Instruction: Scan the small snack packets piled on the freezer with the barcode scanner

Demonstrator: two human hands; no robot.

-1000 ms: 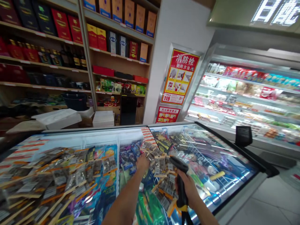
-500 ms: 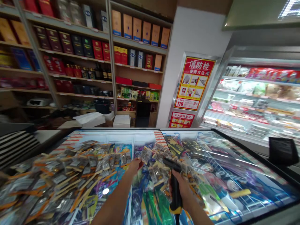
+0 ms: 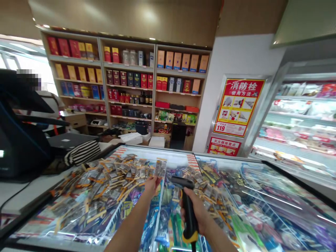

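My left hand [image 3: 151,186] is closed, its fingertips pinching the lower edge of a small clear packet [image 3: 160,167] with an orange strip. That packet stands up from the freezer's glass top. In my right hand [image 3: 198,211] is a black and yellow barcode scanner [image 3: 189,208], gripped by its handle, its head pointing left toward the packet. Many similar packets [image 3: 112,175] lie heaped on the glass to the left of my left hand. A second heap of packets [image 3: 207,190] spreads beyond and right of the scanner.
Under the glass of the chest freezer [image 3: 180,154] lie colourful packages. At left are a dark checkout screen [image 3: 21,122] and a striped bag [image 3: 83,152]. Shelves of boxes [image 3: 128,78] line the back, and an open display fridge [image 3: 301,129] stands at right.
The view has turned left and pulled back, bringing the checkout screen into sight. My left hand has moved left relative to the freezer with the packet. The scanner's head has swung closer to it.
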